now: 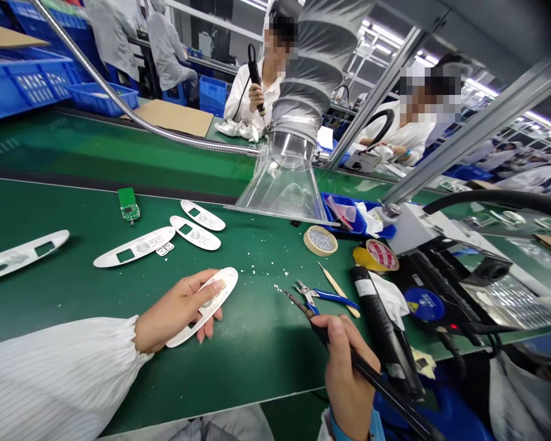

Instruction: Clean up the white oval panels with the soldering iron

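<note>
Left hand (pixel 183 306): pinching a white oval shell (pixel 224 285), thumb pressing on its upper face, fingertips showing beneath; the shell is slanting up to the right over the green bench (pixel 257 355). Right hand (pixel 349 370): clasping a black soldering iron (pixel 390 394) with thumb and fingers, its metal tip pointing toward scattered white crumbs (pixel 278 288), well apart from the shell; whether the tip is touching the bench, one cannot tell. Three similar shells (pixel 195 233): lying grouped beyond the left hand, a green circuit board (pixel 128 205) resting behind them. Blue-handled cutters (pixel 337 298) and a pale stick tool (pixel 334 283): lying beside the iron, a round dish (pixel 319 252) of grey grains sitting behind them
</note>
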{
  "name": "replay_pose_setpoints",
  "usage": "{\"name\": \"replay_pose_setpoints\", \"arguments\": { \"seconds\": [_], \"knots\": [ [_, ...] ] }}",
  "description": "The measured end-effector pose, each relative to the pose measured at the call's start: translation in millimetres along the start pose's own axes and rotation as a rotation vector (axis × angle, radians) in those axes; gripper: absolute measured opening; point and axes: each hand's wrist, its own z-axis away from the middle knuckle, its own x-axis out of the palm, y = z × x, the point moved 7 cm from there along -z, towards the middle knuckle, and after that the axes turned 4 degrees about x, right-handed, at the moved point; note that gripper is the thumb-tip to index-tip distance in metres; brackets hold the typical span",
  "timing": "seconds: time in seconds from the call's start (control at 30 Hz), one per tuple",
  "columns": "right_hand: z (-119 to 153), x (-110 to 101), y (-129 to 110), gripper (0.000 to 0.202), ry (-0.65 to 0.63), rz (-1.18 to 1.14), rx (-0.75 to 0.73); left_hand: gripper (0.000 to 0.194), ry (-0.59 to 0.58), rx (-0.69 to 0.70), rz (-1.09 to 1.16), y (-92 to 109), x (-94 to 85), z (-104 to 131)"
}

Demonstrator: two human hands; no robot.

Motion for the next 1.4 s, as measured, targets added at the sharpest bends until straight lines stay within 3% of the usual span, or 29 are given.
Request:
{"name": "replay_pose_setpoints", "arguments": {
  "seconds": [0.73,1.4],
  "knots": [
    [-10.4,38.0,-19.8,0.023,-0.157,0.068,-0.158,0.046,0.022,-0.011,0.002,-0.8,-1.2,0.5],
    [-12.3,40.6,-17.7,0.022,-0.168,0.064,-0.162,0.046,0.027,-0.012,-0.004,1.3,-1.4,1.3]
  ]
}}
